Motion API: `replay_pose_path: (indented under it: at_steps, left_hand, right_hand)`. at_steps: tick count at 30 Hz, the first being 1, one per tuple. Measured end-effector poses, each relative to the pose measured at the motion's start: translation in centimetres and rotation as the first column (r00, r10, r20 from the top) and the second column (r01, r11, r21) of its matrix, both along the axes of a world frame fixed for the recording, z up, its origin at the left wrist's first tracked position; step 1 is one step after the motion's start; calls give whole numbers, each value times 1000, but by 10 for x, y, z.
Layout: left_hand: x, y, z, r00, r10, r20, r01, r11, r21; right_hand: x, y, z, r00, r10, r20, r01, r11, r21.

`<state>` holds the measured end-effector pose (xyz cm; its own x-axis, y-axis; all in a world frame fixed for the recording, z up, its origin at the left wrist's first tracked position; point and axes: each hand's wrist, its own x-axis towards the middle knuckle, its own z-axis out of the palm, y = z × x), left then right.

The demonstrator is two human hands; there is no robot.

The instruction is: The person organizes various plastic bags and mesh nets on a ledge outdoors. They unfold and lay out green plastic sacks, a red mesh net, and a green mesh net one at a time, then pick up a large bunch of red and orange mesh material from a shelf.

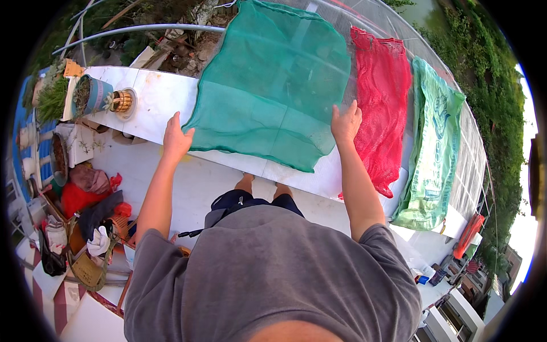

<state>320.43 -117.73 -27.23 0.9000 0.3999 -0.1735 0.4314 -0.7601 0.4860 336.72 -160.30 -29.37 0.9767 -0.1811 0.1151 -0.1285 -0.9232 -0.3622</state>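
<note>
A green mesh sheet or bag lies spread over a white tiled ledge, its far part reaching onto the translucent panel behind. Beside its near left edge is my left hand, thumb and fingers apart, holding nothing. My right hand hovers around the sheet's right edge, also empty with the thumb spread; whether it touches the mesh I cannot tell. Just to its right a crumpled red mesh bag is stretched out lengthwise. Farther right lies a light green woven sack bearing print.
Potted plants, among them a blue pot and a small succulent pot, stand on the ledge's left end. Left on the floor is a heap of cloths and baskets. A metal rail runs behind the ledge.
</note>
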Motion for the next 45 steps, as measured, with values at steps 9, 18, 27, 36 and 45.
replay_pose_path:
  at_steps: [9,18,27,36,45]
  left_hand:
    - [114,-72,-44,858,-496,-134,510,785,352]
    - [106,-55,-42,930,-350,-116,367,846,386]
    - [-14,-112,-21,784,-606,-134,621,767,162]
    - [-23,-85,-23,760,-596,-258,634,767,96]
    - [-55,-146,-10,906,-416,-77,419,907,31]
  right_hand:
    - [-138,29,-1,751,588,-302,-633,770,-76]
    - [-164,-28,23,765,141,-628,-379,887,-263]
    - [-114,55,-8,708,604,-365,-667,743,-63]
    - [-91,11,11,674,635,-377,-679,734,22]
    - [-83,46,25,719,680,-144,-694,712,-103]
